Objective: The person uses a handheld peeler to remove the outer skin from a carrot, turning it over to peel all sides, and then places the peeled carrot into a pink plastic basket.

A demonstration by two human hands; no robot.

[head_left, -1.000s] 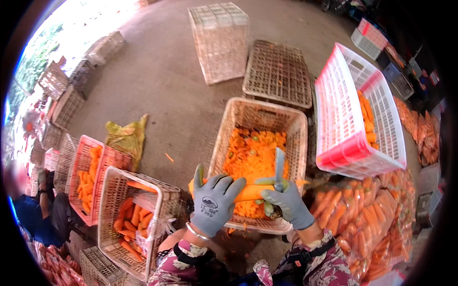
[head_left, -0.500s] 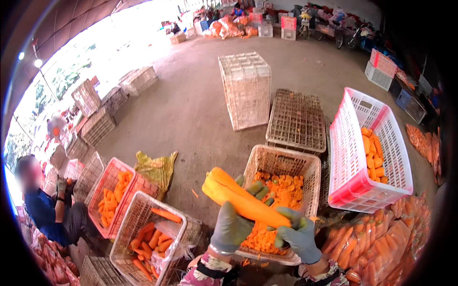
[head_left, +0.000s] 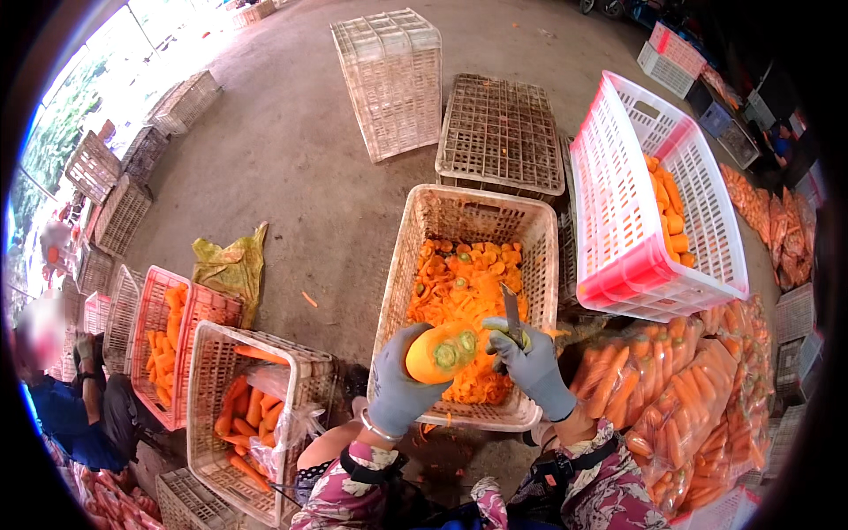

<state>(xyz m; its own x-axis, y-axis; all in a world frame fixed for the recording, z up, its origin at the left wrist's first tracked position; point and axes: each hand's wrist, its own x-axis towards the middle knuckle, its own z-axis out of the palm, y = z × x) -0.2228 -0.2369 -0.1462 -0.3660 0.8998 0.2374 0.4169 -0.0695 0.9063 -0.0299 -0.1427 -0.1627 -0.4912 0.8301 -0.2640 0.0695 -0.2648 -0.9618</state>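
My left hand (head_left: 395,389), in a grey glove, is wrapped round a thick peeled carrot (head_left: 428,355). Its greenish crown end points up and right, with what look like two crowns side by side. Just right of it, my right hand (head_left: 537,375), gloved too, grips a knife (head_left: 511,309) with its dark blade pointing up and away. A small gap shows between the knife hand and the carrot. Both hands are over the near part of a dirty white crate (head_left: 394,274) that holds orange peelings (head_left: 473,296) and cut-off carrot tops.
Left stand a crate of unpeeled carrots (head_left: 201,389) and a pink crate of peeled ones (head_left: 140,353), with a person (head_left: 66,406) beyond. To the right are a tall white-and-pink crate (head_left: 618,274) and bagged carrots (head_left: 685,397). Overturned crates (head_left: 499,132) and a yellow sack (head_left: 231,269) lie ahead.
The view has tipped downward. The carrot, earlier lying lengthwise across both hands, is now turned with its crown end up in my left hand. My right hand has left its tip, and the knife shows.
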